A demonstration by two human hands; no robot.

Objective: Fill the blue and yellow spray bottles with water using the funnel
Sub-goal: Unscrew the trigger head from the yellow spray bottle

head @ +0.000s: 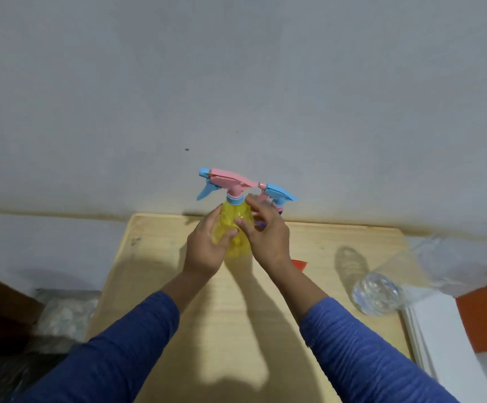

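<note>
A yellow spray bottle point(230, 219) with a pink and blue trigger head stands near the far edge of the wooden table point(236, 315). My left hand point(204, 248) wraps around its left side. My right hand point(265, 237) touches its right side, fingers spread. Behind my right hand stands a second spray bottle point(278, 196); only its blue and pink head and a bit of purple-blue body show. A red-orange funnel point(299, 264) peeks out just right of my right wrist, mostly hidden.
A clear plastic water bottle point(416, 274) lies tilted at the table's right edge, its blue cap at the far right. A grey wall rises right behind the table. Plastic bags sit on the floor to the left.
</note>
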